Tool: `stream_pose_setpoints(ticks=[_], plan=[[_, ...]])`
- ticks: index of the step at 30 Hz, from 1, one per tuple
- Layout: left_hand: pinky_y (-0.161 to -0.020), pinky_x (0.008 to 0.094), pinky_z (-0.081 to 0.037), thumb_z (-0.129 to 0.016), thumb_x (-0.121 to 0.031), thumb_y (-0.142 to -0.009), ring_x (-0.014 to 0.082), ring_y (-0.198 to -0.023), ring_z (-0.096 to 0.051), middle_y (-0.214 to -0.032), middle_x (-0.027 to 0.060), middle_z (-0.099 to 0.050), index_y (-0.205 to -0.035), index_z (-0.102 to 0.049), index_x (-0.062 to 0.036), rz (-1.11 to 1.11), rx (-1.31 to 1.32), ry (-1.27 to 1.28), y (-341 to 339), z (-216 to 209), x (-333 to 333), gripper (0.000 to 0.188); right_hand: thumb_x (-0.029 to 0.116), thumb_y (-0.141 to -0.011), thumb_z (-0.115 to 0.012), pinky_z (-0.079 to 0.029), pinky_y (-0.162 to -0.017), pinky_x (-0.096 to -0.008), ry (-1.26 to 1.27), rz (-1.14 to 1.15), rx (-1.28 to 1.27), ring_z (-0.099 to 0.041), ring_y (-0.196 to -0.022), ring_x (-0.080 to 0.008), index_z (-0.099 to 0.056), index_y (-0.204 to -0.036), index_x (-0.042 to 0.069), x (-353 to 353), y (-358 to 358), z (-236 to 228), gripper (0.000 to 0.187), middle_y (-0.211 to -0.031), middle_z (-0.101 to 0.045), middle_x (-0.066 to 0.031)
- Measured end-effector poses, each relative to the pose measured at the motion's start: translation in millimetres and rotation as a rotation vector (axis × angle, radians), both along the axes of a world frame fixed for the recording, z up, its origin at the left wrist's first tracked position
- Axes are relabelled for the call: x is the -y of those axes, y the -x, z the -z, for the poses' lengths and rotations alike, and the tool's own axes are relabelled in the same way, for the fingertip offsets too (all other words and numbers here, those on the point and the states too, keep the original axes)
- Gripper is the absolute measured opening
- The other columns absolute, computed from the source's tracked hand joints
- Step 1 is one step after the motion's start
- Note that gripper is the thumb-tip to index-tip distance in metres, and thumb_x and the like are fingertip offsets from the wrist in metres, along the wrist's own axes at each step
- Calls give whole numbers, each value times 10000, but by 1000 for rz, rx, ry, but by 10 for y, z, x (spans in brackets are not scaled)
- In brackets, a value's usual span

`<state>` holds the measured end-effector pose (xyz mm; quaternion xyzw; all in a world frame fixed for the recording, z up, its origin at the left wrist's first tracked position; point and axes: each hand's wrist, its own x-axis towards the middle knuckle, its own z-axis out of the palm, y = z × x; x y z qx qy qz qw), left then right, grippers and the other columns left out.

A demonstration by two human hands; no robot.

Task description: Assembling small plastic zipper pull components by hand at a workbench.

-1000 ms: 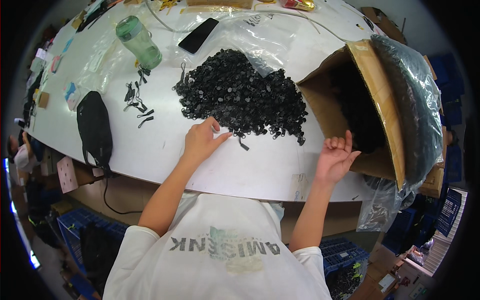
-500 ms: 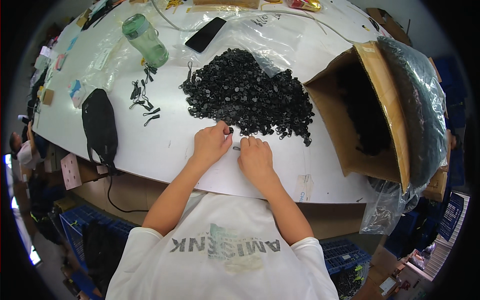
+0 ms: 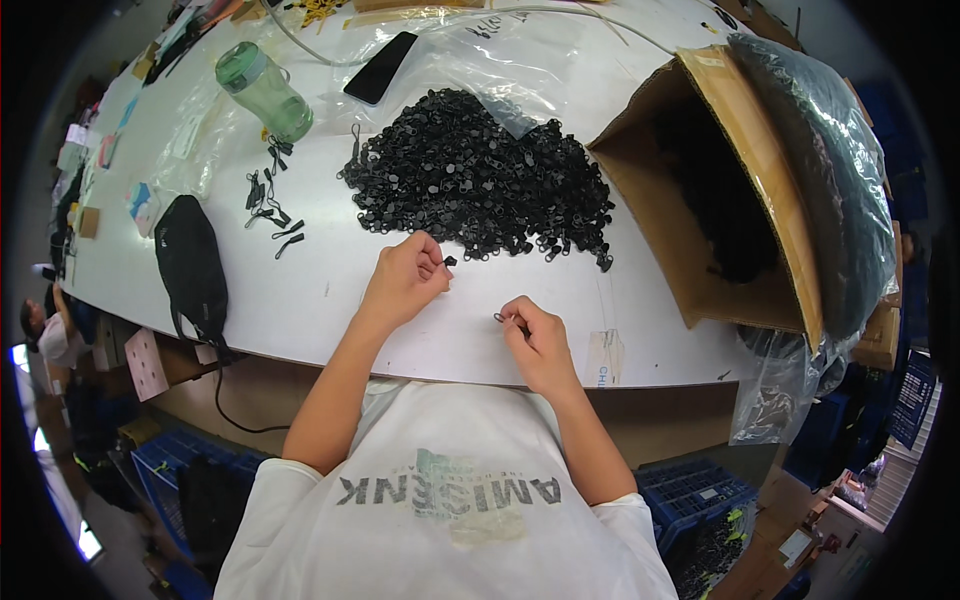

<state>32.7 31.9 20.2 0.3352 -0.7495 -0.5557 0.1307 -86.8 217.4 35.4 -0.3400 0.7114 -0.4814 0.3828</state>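
Observation:
A large heap of small black zipper sliders (image 3: 480,180) lies on the white table in front of me. My left hand (image 3: 402,280) is at the heap's near edge, thumb and fingers pinched on a black zipper slider (image 3: 450,261). Lower and to the right, my right hand (image 3: 540,345) pinches a cord zipper pull (image 3: 499,317); its small loop sticks out to the left, the rest hidden by the fingers. The two hands are apart. Several black cord zipper pulls (image 3: 262,200) lie scattered left of the heap.
A cardboard box (image 3: 650,210) lies on its side at the right, dark contents inside. Left are a black pouch (image 3: 192,260) and a green bottle (image 3: 262,92). A phone (image 3: 381,68) and clear plastic bag (image 3: 520,75) lie behind the heap. The table's near edge (image 3: 480,384) curves before me.
My right hand has moved right and toward me, lifting the cord zipper pull off the table. My left hand has shifted slightly left, still pinching the zipper slider. The view has shifted a little.

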Motion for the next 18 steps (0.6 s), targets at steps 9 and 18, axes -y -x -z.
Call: stream_pose_setpoints(ticks=[9,18], plan=[[-587,230,-525,-638,6,-800,110,-618,-642,-731,83,-659,-827,-585,46,71,-135,-227,47,-139,-96,72,53,-848,-603,-433,-520,-307,137,-36,-395,-536,-525,-219,-590,-813,-10,88,-20,-100,73,-649,-575,-113],[-518,210,-477,-656,-40,-821,80,-549,-579,-618,46,-623,-786,-610,34,139,-51,-194,93,-204,-141,94,91,-798,-669,-421,-520,-322,210,-46,-928,-554,-524,-210,-607,-814,34,269,43,5,86,-615,-565,-57]])
